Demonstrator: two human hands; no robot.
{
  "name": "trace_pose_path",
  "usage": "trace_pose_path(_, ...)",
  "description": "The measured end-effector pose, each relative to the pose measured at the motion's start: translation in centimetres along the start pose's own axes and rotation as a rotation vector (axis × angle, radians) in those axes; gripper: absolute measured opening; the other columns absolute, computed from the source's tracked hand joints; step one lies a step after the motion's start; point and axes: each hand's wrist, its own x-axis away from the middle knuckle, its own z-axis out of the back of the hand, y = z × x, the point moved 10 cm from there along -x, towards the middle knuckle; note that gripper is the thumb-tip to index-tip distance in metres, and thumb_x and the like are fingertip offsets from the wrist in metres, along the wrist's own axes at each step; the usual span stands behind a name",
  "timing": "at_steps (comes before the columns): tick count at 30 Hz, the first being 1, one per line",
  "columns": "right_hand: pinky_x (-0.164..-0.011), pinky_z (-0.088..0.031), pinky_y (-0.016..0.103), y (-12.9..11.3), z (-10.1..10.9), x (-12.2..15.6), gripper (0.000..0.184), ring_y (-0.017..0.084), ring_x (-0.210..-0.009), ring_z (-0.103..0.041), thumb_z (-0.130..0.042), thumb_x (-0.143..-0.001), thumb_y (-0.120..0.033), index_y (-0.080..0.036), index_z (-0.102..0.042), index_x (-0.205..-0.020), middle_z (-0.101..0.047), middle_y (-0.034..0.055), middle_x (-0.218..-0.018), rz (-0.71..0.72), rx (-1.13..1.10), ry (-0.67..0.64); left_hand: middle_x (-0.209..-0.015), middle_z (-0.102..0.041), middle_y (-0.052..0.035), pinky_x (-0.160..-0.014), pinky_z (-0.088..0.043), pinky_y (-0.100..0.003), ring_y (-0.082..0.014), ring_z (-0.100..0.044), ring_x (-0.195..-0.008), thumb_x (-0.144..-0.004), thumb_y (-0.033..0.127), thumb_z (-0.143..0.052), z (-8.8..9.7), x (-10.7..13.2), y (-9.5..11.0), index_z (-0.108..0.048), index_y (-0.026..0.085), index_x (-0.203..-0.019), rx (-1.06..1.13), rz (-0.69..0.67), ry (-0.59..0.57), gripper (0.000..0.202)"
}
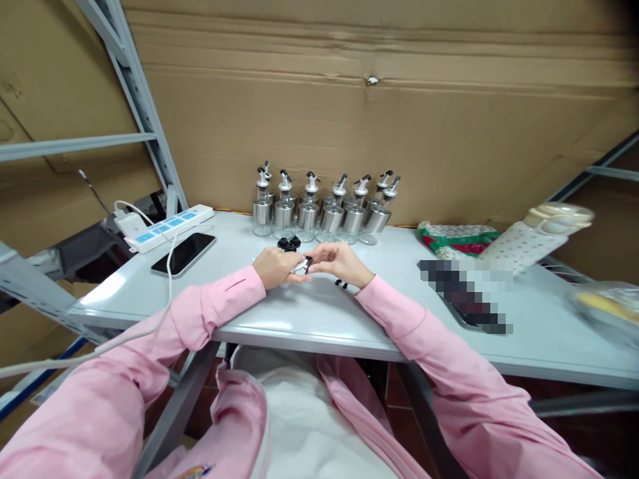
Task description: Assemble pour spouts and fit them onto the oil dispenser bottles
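My left hand (273,267) is closed around a white pourer spout (301,267) just above the table. The fingers of my right hand (345,261) meet it from the other side, pinching a small black cap (308,263) at the spout's end. Whether the cap is fixed to the spout, I cannot tell. Several black ribbed stoppers (288,243) cluster just behind my left hand. Below my right wrist lie a few tiny black parts (341,283). Further back, glass bottles with steel sleeves (306,217) stand in a group, topped with white-and-black pourers.
At the left are a white power strip (172,227), a phone (184,254) and a white cable (170,276) crossing my left sleeve. To the right lie a dotted white tumbler (524,243), a red-green bag (456,238) and a blurred dark object (464,299). Cardboard (349,120) walls the back.
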Motion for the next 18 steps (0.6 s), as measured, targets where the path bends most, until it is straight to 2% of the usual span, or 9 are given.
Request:
trace_pose_path(10, -0.065, -0.051, 0.026, -0.1, 0.1, -0.1, 0.032, 0.012, -0.059, -0.064, -0.081, -0.045, -0.023, -0.013, -0.066, -0.072, -0.069, 0.0010, -0.065, 0.014, 0.055, 0.018, -0.052, -0.055, -0.0018, -0.049, -0.030, -0.025, -0.0113, -0.047, -0.044, -0.085, 0.063, -0.021, -0.3, 0.1, -0.2, -0.056, 0.015, -0.069, 0.012, 0.001, -0.022, 0.061)
trace_pose_path(18, -0.066, -0.053, 0.027, -0.9, -0.3, 0.2, 0.033, 0.013, -0.060, -0.065, -0.081, -0.044, -0.021, -0.013, -0.067, -0.073, -0.070, 0.0015, -0.067, 0.015, -0.054, 0.000, -0.054, -0.055, -0.0016, -0.051, -0.032, -0.024, -0.0116, -0.049, -0.048, -0.084, 0.065, -0.014, 1.3, -0.2, 0.1, -0.054, 0.015, -0.069, 0.104, -0.010, 0.055, 0.065)
